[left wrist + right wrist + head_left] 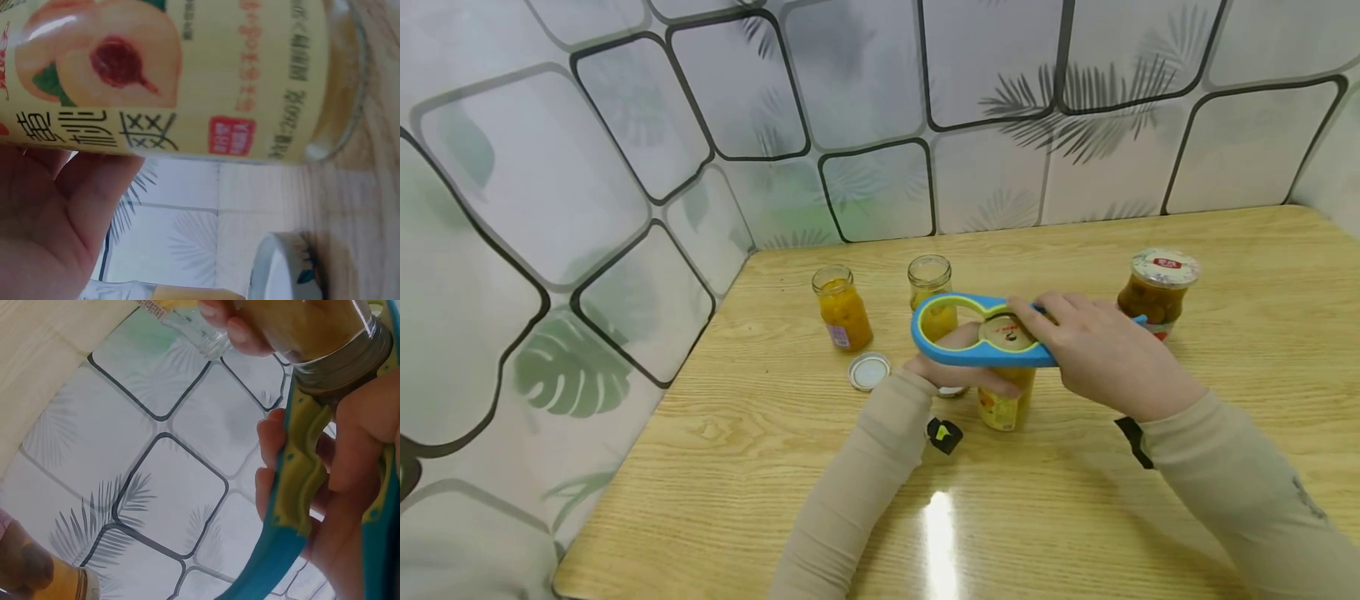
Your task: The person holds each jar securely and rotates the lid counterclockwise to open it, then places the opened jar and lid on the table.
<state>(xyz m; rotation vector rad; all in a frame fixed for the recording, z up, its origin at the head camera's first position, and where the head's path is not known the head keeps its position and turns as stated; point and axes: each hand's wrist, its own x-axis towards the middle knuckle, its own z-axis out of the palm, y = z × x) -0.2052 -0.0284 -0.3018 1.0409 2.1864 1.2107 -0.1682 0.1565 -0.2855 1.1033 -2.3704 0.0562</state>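
Note:
A glass jar (pixel 1000 410) with a yellow peach label (pixel 219 75) stands upright on the table in the head view. My left hand (pixel 964 375) grips its side, fingers wrapped round the glass below the lid. Over the jar's lid (pixel 1006 333) lies a blue and yellow-green jar opener (pixel 973 357), the lid showing inside one of its rounded openings. My right hand (pixel 1101 350) holds the opener's handles, curled round them from above. From the right wrist view, the opener's toothed inner edge (pixel 303 444) sits by the jar's neck (pixel 337 365).
Behind the hands stand two lidless jars: one with orange contents (pixel 846 318) and another (pixel 929 273) partly hidden by the opener. A loose lid (pixel 869 372) lies flat; another (pixel 951 391) shows beneath my left hand. A lidded jar with brown contents (pixel 1156 296) stands right. A patterned wall (pixel 880 192) borders the table.

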